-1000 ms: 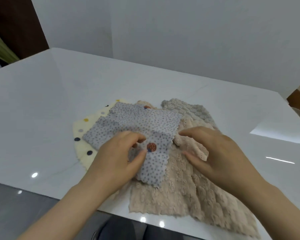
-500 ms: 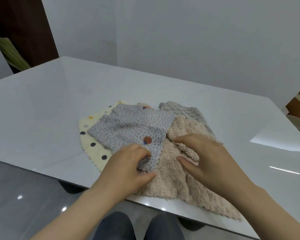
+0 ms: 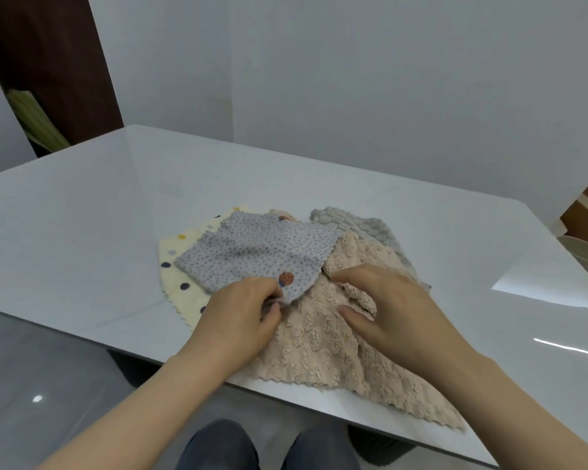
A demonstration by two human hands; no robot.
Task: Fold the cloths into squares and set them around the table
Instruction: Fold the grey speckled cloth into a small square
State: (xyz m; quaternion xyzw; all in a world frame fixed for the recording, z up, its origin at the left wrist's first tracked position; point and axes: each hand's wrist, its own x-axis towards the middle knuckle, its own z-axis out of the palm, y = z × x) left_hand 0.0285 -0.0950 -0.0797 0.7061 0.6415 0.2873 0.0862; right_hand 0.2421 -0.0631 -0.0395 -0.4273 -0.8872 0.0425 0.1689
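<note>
A pile of cloths lies at the near middle of the white table [image 3: 82,232]. On top is a grey dotted cloth [image 3: 258,252] with a red spot. My left hand [image 3: 241,317] pinches its near corner between thumb and fingers. Under it a cream cloth with dark dots [image 3: 177,273] sticks out to the left. A beige textured cloth [image 3: 323,347] spreads to the near right edge, and a grey textured cloth [image 3: 357,222] shows behind it. My right hand [image 3: 387,310] rests on the beige cloth with forefinger and thumb stretched out.
The table's near edge runs just below the beige cloth. My knees [image 3: 269,449] show under it. A pale bin [image 3: 581,252] stands off the table's right side. A dark door frame [image 3: 48,62] is at the far left.
The view has pulled back and up. My left hand has slid toward me along the grey dotted cloth to its near corner. My right hand stays on the beige cloth.
</note>
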